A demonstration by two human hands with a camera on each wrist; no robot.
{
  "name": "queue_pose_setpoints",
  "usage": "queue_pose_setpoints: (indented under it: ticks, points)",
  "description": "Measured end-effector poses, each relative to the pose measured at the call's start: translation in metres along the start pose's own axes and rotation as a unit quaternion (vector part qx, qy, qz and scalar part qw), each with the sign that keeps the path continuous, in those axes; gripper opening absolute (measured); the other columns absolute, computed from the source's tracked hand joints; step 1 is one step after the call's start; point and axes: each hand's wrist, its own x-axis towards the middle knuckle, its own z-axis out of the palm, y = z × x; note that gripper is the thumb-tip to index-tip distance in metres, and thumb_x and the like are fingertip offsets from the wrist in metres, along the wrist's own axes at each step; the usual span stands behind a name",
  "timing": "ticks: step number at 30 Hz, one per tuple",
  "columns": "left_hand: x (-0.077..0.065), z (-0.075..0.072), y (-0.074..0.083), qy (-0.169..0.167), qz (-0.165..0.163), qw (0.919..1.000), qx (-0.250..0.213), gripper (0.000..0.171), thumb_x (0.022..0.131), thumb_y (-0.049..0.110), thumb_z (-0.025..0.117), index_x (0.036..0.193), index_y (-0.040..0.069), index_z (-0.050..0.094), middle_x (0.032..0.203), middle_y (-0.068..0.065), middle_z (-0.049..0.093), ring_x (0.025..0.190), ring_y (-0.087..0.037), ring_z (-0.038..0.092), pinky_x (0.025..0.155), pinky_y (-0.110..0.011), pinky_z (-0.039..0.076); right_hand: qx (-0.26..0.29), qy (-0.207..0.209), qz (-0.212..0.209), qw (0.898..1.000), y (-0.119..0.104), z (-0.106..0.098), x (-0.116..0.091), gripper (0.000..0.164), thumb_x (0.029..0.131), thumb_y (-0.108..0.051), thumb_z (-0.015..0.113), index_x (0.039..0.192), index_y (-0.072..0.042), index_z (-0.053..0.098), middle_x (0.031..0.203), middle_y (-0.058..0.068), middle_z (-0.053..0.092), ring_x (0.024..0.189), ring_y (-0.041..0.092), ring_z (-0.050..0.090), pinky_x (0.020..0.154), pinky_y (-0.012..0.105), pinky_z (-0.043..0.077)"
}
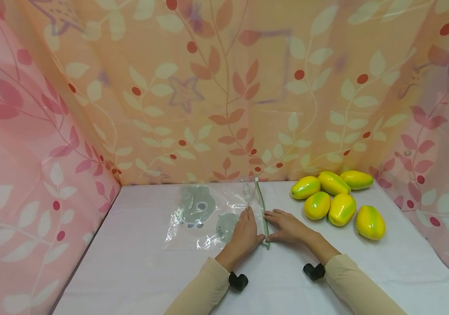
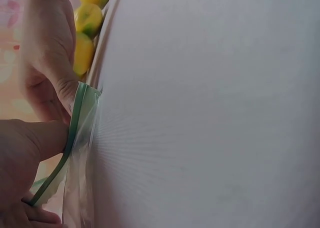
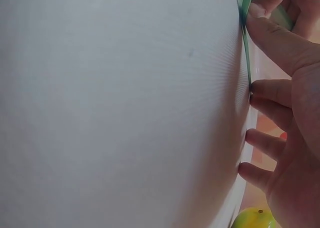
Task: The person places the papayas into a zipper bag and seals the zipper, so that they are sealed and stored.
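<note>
A clear zip bag with grey-green cartoon prints lies flat, its green zip strip on the right side. My left hand lies over the bag beside this strip. In the left wrist view its thumb presses the zip strip while the fingers grip the bag's edge lower down. From the other side, my right hand reaches the strip with spread fingers. Its fingertips touch down along the bag's mouth, and its thumb lies against the green strip close to the left thumb. The strip bows between the hands.
Several yellow-green fruits, mango-like, are grouped right of the bag, the nearest fruit standing apart at the front. White cloth covers the table. Patterned curtains enclose the back and both sides.
</note>
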Motion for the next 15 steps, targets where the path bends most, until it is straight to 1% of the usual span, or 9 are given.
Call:
queue_pose_setpoints:
  ticks: [4, 8, 12, 15]
  points:
    - [-0.002, 0.000, -0.001, 0.013, 0.005, 0.9999, 0.008, 0.098, 0.074, 0.037, 0.083, 0.142, -0.014, 0.033, 0.141, -0.027, 0.047, 0.131, -0.034, 0.049, 0.104, -0.038, 0.047, 0.000, 0.000, -0.001, 1.000, 0.001, 0.000, 0.001, 0.080, 0.079, -0.050, 0.075, 0.139, -0.004, 0.052, 0.149, 0.013, 0.047, 0.139, 0.042, 0.037, 0.111, 0.061, 0.031]
    - [-0.003, 0.001, -0.002, 0.025, 0.009, 0.9996, 0.000, 0.098, 0.072, 0.036, 0.085, 0.141, -0.013, 0.034, 0.138, -0.026, 0.049, 0.128, -0.034, 0.051, 0.103, -0.037, 0.047, 0.010, 0.010, 0.001, 1.000, 0.000, -0.002, 0.000, 0.079, 0.078, -0.051, 0.076, 0.137, -0.003, 0.054, 0.146, 0.017, 0.049, 0.136, 0.041, 0.041, 0.110, 0.059, 0.033]
    - [-0.003, 0.002, -0.002, 0.041, 0.012, 0.9990, -0.012, 0.097, 0.070, 0.035, 0.086, 0.139, -0.011, 0.036, 0.133, -0.024, 0.052, 0.124, -0.032, 0.053, 0.100, -0.037, 0.050, 0.012, 0.025, 0.011, 1.000, -0.001, -0.007, -0.004, 0.076, 0.077, -0.048, 0.077, 0.134, -0.002, 0.056, 0.141, 0.020, 0.052, 0.132, 0.040, 0.046, 0.108, 0.057, 0.038]
    - [-0.003, 0.002, -0.003, 0.041, 0.009, 0.9989, -0.022, 0.096, 0.070, 0.034, 0.087, 0.139, -0.009, 0.036, 0.132, -0.023, 0.052, 0.123, -0.031, 0.053, 0.099, -0.038, 0.050, 0.016, 0.034, 0.023, 0.999, -0.002, -0.016, -0.008, 0.074, 0.079, -0.048, 0.076, 0.134, -0.002, 0.056, 0.140, 0.021, 0.052, 0.131, 0.040, 0.046, 0.108, 0.057, 0.038]
